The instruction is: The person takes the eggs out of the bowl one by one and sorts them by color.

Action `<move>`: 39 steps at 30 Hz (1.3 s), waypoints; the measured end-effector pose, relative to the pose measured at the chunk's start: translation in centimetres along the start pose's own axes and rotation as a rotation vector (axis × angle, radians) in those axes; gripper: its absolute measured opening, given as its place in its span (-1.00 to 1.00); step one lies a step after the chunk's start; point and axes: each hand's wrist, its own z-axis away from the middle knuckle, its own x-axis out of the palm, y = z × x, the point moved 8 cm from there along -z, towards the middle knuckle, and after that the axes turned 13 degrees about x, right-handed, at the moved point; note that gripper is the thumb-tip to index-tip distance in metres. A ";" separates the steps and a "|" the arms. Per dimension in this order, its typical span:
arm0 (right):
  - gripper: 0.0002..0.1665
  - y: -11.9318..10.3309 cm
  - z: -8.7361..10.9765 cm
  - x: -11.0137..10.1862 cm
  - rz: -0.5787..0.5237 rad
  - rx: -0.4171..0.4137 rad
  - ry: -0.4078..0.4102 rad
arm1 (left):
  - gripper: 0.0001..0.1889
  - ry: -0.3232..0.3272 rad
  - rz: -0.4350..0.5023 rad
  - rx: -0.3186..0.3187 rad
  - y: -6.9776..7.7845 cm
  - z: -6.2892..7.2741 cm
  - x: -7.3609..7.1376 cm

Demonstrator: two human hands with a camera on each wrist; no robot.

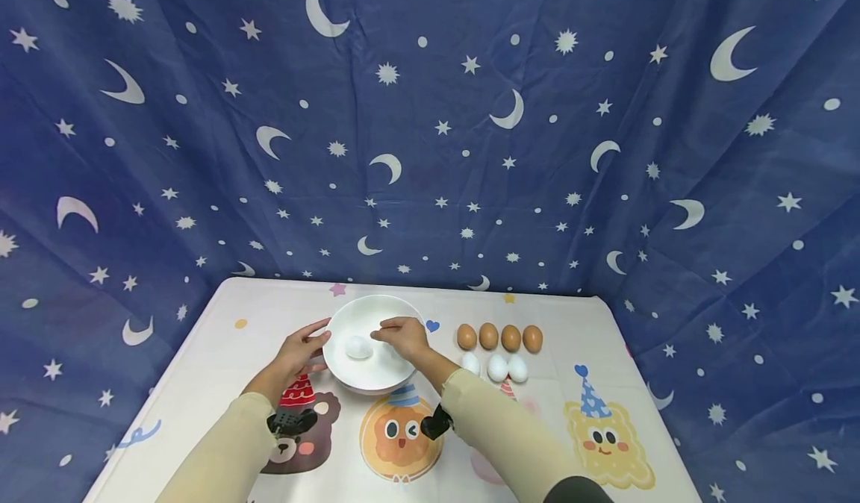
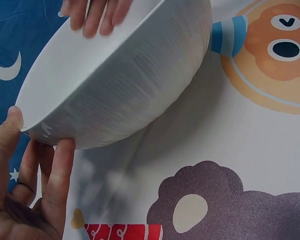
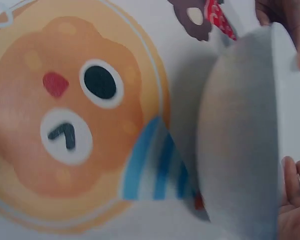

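Observation:
A white bowl (image 1: 376, 378) stands at the far left-middle of the table. My left hand (image 1: 300, 354) grips its left rim, the thumb on the rim and the fingers against the outer wall, as the left wrist view shows (image 2: 35, 175). One white egg (image 1: 359, 347) lies inside on the bottom. Over the bowl's right part hangs my right hand (image 1: 404, 336), fingers extended beside the egg and apart from it. Nothing shows between those fingers (image 2: 91, 20) in the left wrist view. In the right wrist view the bowl (image 3: 239, 130) hides much of that hand.
Right of the bowl, a row of several brown eggs (image 1: 500, 337) lies on the table, with three white eggs (image 1: 498, 368) in front of it. The patterned tablecloth (image 1: 537, 443) has printed cartoon figures. A blue curtain (image 1: 430, 189) with moons and stars hangs behind.

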 end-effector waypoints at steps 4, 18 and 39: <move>-0.51 0.0 -0.1 1.5 -0.001 -0.050 -0.012 | -0.41 -0.008 -0.003 0.012 0.0 0.0 -0.1; -0.42 -0.2 -0.7 4.0 0.094 -0.126 -0.076 | -0.42 -0.004 0.015 0.006 -0.1 0.1 -0.2; -0.44 0.0 -0.7 5.8 0.226 -0.173 -0.114 | -0.43 0.004 0.023 0.036 -0.2 0.3 0.0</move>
